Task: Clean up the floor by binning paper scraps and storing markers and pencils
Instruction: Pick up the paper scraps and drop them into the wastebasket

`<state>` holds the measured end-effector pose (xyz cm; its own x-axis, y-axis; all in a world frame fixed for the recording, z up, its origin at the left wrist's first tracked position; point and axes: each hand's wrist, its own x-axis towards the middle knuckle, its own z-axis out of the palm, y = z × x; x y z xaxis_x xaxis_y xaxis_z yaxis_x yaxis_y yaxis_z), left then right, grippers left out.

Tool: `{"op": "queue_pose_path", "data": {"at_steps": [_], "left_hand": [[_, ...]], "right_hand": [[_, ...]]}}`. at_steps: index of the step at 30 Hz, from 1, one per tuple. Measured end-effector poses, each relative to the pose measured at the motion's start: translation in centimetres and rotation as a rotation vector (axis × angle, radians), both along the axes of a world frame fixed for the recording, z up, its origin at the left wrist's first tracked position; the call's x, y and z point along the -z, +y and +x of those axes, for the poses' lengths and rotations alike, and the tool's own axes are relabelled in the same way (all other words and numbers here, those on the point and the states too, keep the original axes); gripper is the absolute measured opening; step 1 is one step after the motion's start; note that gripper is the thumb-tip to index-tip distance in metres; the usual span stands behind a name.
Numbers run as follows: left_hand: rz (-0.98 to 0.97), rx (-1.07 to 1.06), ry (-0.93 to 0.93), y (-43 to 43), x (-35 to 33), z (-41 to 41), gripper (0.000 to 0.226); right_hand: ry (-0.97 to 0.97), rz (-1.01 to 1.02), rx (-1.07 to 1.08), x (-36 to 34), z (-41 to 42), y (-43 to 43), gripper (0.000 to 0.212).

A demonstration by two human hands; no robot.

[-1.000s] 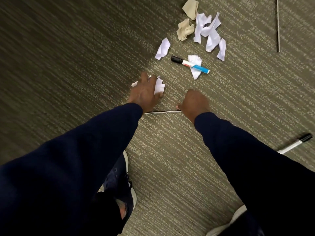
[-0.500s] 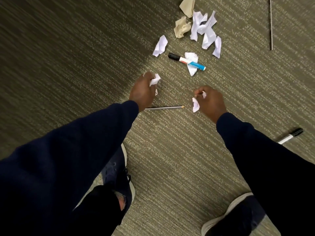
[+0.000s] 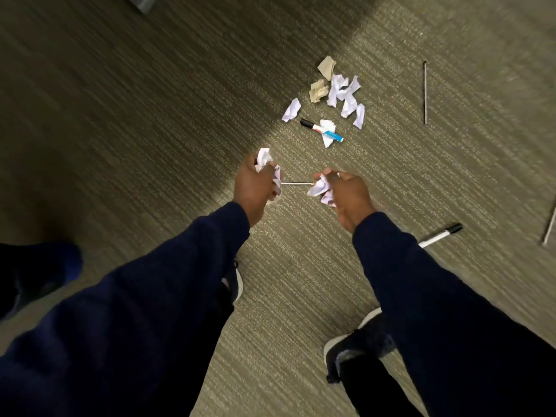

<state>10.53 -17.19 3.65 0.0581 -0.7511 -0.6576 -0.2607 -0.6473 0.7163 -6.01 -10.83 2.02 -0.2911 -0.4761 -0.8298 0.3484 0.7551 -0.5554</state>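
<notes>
My left hand (image 3: 255,185) is closed on crumpled white paper scraps (image 3: 264,158). My right hand (image 3: 349,197) grips another white scrap (image 3: 319,188). Between and beneath the two hands a thin pencil (image 3: 296,183) lies on the carpet. Farther ahead rests a marker (image 3: 322,130) with a black cap and blue end, on top of a white scrap (image 3: 328,140). Beyond it sits a cluster of white scraps (image 3: 346,97) and two tan scraps (image 3: 320,90). A lone white scrap (image 3: 291,109) lies left of the marker. To the right a white marker (image 3: 440,234) with a black cap lies on the floor.
The floor is olive striped carpet (image 3: 150,115). A thin dark pencil (image 3: 424,93) lies far right, and another stick-like item (image 3: 550,225) pokes in at the right edge. My shoes (image 3: 352,350) stand near the bottom. A grey object (image 3: 141,1) shows at the top edge.
Both hands lifted off the carpet, each carrying white paper scraps. The pencil they were over stays on the floor. The view pulled back and upward.
</notes>
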Motion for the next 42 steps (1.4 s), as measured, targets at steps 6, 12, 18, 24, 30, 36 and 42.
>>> {"op": "queue_pose_path", "data": {"at_steps": [6,12,18,24,30,36,42], "left_hand": [[-0.05,-0.113,0.095,4.0,-11.4,0.8,0.009],[-0.02,-0.217,0.188,6.6,-14.5,6.2,0.008],[0.016,-0.368,0.262,7.5,-12.2,18.6,0.005],[0.0,-0.588,0.224,8.6,-11.3,38.6,0.004],[-0.045,-0.802,0.109,10.1,-9.7,58.4,0.006],[-0.002,-1.005,0.07,10.7,-6.0,71.4,0.011],[0.005,-0.998,0.056,9.3,-2.9,76.3,0.026]], "right_hand": [[-0.017,-0.086,-0.055,-10.6,1.9,0.6,0.03],[0.052,-0.093,-0.131,-13.7,7.5,0.3,0.037],[0.054,-0.047,-0.237,-12.7,21.6,-1.1,0.051],[-0.085,-0.015,-0.387,-10.5,42.3,-2.3,0.055],[-0.136,-0.011,-0.571,-7.7,62.5,-3.1,0.052],[-0.15,0.036,-0.677,-5.0,77.2,-3.9,0.051],[-0.143,0.067,-0.639,-2.5,83.8,-5.2,0.046]]}}
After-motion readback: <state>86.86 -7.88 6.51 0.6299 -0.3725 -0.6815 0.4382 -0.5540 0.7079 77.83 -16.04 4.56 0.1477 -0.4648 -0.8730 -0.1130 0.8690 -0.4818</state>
